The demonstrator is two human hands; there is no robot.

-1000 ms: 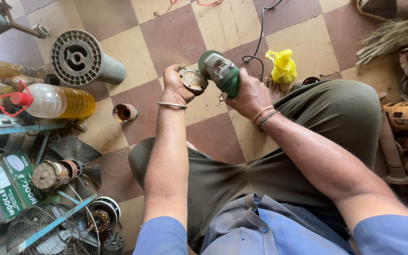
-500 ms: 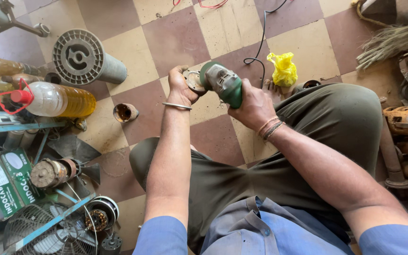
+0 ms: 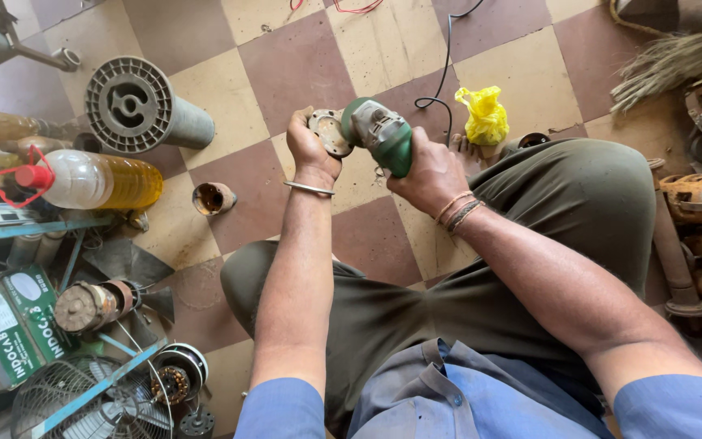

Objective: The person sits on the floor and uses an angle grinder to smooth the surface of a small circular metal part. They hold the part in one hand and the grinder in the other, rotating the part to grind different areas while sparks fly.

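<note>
1. A seated person's right hand point(image 3: 431, 172) wraps closed around the body of a green handheld angle grinder point(image 3: 383, 134), held above the checkered cream-and-maroon tiled floor point(image 3: 286, 73) in front of the knees.
2. The left hand point(image 3: 309, 146), a thin metal bangle at its wrist, is closed on the round grey metal disc guard point(image 3: 331, 130) at the grinder's head; the fingers hide most of the guard, and whether a disc is fitted is hard to make out.
3. A black power cord point(image 3: 442, 77) runs from behind the tool to the top edge, where it is cut off.
4. A knotted yellow plastic bag point(image 3: 485, 115) sits on the floor just beyond the right knee; its contents do not show.
5. To the left lies a clear plastic bottle with a red cap point(image 3: 91, 180), on its side and partly filled with amber liquid.
6. Near it a small rusty metal cup point(image 3: 213, 197) lies tipped over, its inside dark and unclear.
7. A grey ribbed plastic spool point(image 3: 136, 110) rests on its side further up.
8. At lower left, green cartons point(image 3: 10, 321), a wire fan guard point(image 3: 83, 402) and a copper-wound motor part point(image 3: 174, 380) are crowded together, partly cut off by the edge.
</note>
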